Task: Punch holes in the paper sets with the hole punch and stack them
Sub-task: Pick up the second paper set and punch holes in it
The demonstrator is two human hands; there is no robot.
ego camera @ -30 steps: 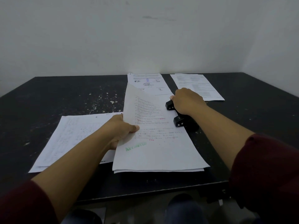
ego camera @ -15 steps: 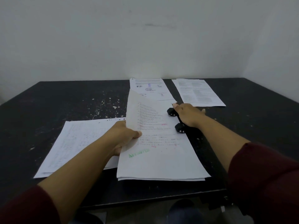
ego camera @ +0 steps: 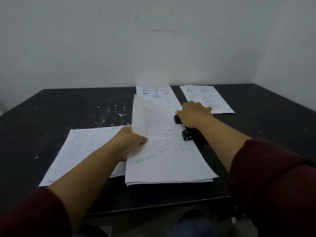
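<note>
Your right hand (ego camera: 193, 115) is pressing flat on the hole punch (ego camera: 187, 135) again, so another punch is starting, while your left hand (ego camera: 130, 142) is pinching the paper set (ego camera: 171, 161).

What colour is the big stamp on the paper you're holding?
The stamp is green, low on the paper set; head view.
</note>
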